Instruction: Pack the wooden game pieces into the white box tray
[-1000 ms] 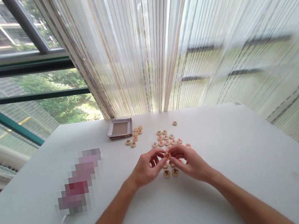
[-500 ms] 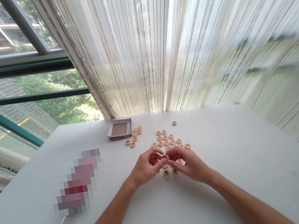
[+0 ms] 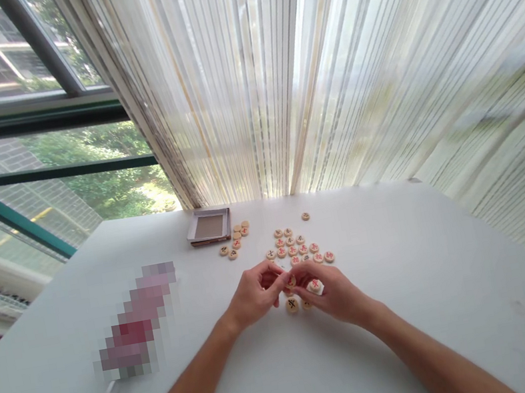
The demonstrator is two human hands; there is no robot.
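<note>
Piece (image 3: 291, 281): held out in front of the wearer, above the near end of the layout, between both hands' fingertips. Left hand (image 3: 254, 296) pinching its left edge, thumb and forefinger; right hand (image 3: 332, 286) pinching the right side, other fingers curled. Edge grip probably chosen so the face isn't covered and the disc can be turned; lettering too small to read here. Gap to the pieces below: can't tell, fingers in the way.

Rows (image 3: 292, 251) of discs lie flat just beyond the hands, characters up, red and black mixed. Tight, roughly straight spacing looks deliberate, maybe to keep faces readable. Red disc (image 3: 315, 285) shows through the gap in the right hand; black disc (image 3: 291, 305) sits nearest the wearer, with a neighbor half hidden by the right thumb.

Loose discs (image 3: 236, 244) lie beside the box (image 3: 210, 226), some faces blank, so likely flipped and not sorted in. Lone disc (image 3: 305, 216) sits apart, beyond the rows. Box is at the table's (image 3: 285, 382) far side, presumably to leave working room.
</note>
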